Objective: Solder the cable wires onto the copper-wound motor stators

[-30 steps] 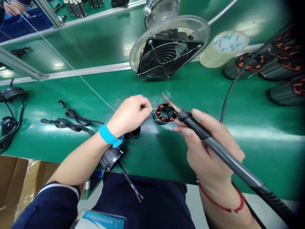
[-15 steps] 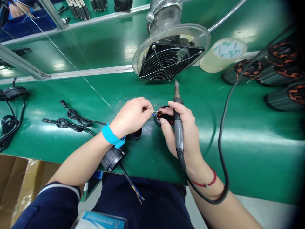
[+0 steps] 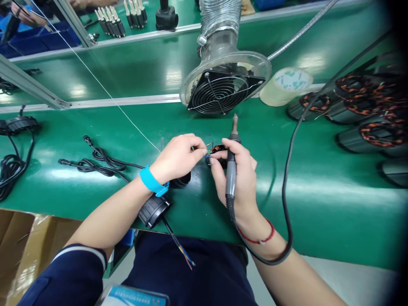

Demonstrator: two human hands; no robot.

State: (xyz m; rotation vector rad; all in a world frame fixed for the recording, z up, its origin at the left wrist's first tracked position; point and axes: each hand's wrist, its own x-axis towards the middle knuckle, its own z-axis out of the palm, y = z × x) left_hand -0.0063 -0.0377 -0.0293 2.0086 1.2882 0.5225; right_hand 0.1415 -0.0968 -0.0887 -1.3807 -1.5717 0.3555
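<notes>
My right hand (image 3: 240, 182) is wrapped around a soldering iron (image 3: 231, 170), its tip pointing away from me towards the fan. The thumb and forefinger of that hand reach to thin wires beside a small motor stator (image 3: 218, 148) with copper windings, partly hidden behind the fingers. My left hand (image 3: 181, 157) pinches thin wires at the stator's left side; a blue wire (image 3: 207, 157) shows there. A thin pale strand (image 3: 127, 115) runs from the upper left down to my left hand. Under my left wrist lies a black ribbed cap (image 3: 154, 211) with a cable ending in bare coloured wires.
A fan in a clear hood (image 3: 219, 91) stands behind my hands. A tape roll (image 3: 285, 87) and several stators (image 3: 366, 134) are at the right. Coiled black cables (image 3: 98, 159) lie left. The iron's cord (image 3: 287, 182) loops over the right side. Another person's hand shows upper left.
My right hand and the soldering iron have shifted slightly left, with fingers closer to my left hand. The view has tilted a little, showing more stators at the right.
</notes>
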